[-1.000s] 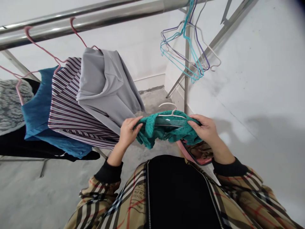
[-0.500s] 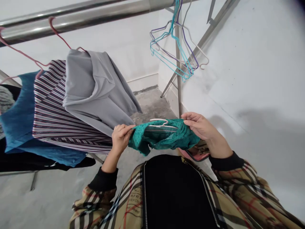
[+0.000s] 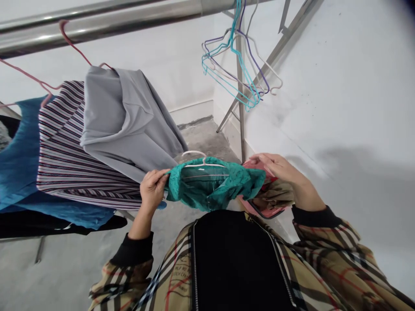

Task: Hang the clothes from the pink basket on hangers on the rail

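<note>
A green shirt (image 3: 214, 192) hangs on a white hanger (image 3: 204, 162) in front of my body, its neckline facing up and the hook sticking out above the collar. My left hand (image 3: 152, 188) pinches the shirt's left shoulder between thumb and fingers. At the other side, my right hand (image 3: 280, 170) has its fingers stretched out just beyond the right shoulder and grips no cloth. Part of the hanger's arms is hidden inside the shirt.
Steel rails (image 3: 129, 23) cross the top left, holding a grey top (image 3: 110, 103), a striped garment (image 3: 61, 142) and a blue garment (image 3: 19, 164). Several bare wire hangers (image 3: 249, 86) dangle near the stand's legs. Behind the shirt sits a pink basket (image 3: 270, 214) with brownish cloth (image 3: 275, 194).
My right hand has let go of the shirt's right shoulder and moved slightly right. The shirt, hanger and my left hand have shifted left, showing more of the basket.
</note>
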`<action>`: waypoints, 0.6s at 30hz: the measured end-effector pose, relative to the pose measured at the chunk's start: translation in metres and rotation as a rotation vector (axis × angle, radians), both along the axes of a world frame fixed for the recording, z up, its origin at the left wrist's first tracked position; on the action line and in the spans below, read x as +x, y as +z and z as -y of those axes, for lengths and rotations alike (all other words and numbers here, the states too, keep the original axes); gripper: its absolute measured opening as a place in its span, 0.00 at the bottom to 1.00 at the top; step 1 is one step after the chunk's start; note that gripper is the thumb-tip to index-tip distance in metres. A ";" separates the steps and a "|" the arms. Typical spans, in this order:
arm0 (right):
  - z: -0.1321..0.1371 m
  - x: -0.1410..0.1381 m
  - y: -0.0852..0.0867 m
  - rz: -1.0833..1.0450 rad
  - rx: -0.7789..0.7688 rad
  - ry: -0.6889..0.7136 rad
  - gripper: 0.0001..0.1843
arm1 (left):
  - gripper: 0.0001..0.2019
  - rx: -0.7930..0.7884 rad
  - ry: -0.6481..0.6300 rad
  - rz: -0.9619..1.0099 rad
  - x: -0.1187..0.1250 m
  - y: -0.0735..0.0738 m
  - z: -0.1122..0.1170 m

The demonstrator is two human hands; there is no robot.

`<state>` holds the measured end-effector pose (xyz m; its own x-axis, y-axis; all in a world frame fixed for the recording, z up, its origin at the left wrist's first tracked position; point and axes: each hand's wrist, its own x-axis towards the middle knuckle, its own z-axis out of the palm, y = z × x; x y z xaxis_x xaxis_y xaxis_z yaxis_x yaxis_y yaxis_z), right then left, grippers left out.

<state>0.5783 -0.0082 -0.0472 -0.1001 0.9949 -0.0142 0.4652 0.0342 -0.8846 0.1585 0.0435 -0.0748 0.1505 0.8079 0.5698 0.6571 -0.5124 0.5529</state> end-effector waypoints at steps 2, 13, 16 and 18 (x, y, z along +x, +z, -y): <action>0.005 0.003 -0.004 0.018 0.014 0.146 0.24 | 0.11 -0.019 0.030 0.032 -0.003 -0.001 -0.002; 0.000 -0.005 -0.018 0.418 0.425 0.178 0.18 | 0.11 -0.111 -0.045 0.053 0.007 0.011 -0.012; -0.002 -0.005 -0.012 0.538 0.476 0.174 0.20 | 0.11 -0.103 -0.078 0.052 0.014 0.014 -0.014; -0.003 -0.006 -0.009 0.565 0.517 0.176 0.21 | 0.11 -0.110 -0.097 0.060 0.019 0.015 -0.015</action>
